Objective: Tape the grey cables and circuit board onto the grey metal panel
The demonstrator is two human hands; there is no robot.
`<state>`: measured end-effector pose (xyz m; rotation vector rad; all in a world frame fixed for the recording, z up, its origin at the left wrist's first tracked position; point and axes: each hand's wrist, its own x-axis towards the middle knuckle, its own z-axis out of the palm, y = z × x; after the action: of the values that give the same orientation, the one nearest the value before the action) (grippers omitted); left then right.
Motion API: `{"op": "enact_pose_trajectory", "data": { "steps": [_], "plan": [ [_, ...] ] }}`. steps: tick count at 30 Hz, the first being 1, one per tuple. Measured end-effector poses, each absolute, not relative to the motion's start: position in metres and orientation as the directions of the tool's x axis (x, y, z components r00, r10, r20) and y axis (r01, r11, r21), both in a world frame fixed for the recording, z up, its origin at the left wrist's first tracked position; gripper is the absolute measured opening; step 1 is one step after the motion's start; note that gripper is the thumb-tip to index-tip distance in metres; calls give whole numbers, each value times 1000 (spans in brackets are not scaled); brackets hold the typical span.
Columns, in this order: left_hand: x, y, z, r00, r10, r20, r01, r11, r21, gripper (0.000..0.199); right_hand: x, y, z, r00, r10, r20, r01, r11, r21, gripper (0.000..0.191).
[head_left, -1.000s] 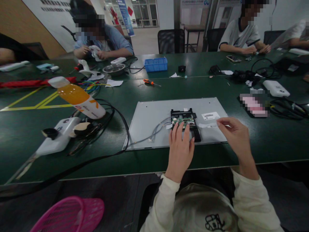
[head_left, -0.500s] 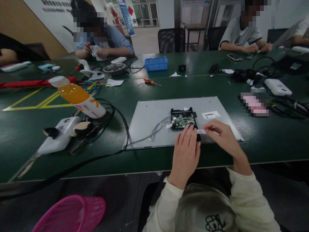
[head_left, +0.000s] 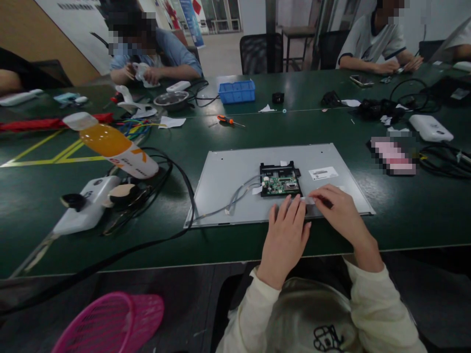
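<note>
A grey flat panel [head_left: 217,186] lies on the green table, with a green circuit board [head_left: 277,185] in a black bracket [head_left: 274,169] on top of it. Grey wires [head_left: 241,192] run from the board to the left. My left hand [head_left: 285,240] rests with fingers stretched out along the bracket's front side, covering part of it. Just to its right, my right hand [head_left: 340,213] pinches the end of a small whitish strip [head_left: 307,200], which looks like tape. The strip's other end reaches toward the left fingertips. A white label [head_left: 323,173] sits on the panel behind my right hand.
To the left, an orange drink bottle [head_left: 110,144] leans near a white power bank [head_left: 86,203] and a black cable [head_left: 184,176]. Behind the panel lie a screwdriver [head_left: 226,119] and a blue basket [head_left: 236,92]. A pink phone [head_left: 393,156] is at right. People sit opposite.
My left hand has shifted slightly down and its thumb stands further out. My right hand still pinches the strip. The camera view has shifted a little.
</note>
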<state>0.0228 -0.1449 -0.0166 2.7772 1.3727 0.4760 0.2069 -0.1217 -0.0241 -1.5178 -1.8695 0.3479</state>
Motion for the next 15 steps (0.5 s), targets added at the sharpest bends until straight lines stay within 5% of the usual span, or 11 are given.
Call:
{"op": "enact_pose_trajectory", "data": {
  "steps": [15],
  "plan": [
    [21,-142,-16,601,748,282,728,-658,192,45,199,-132,-31,105,889,445,857,146,-495,24]
  ]
}}
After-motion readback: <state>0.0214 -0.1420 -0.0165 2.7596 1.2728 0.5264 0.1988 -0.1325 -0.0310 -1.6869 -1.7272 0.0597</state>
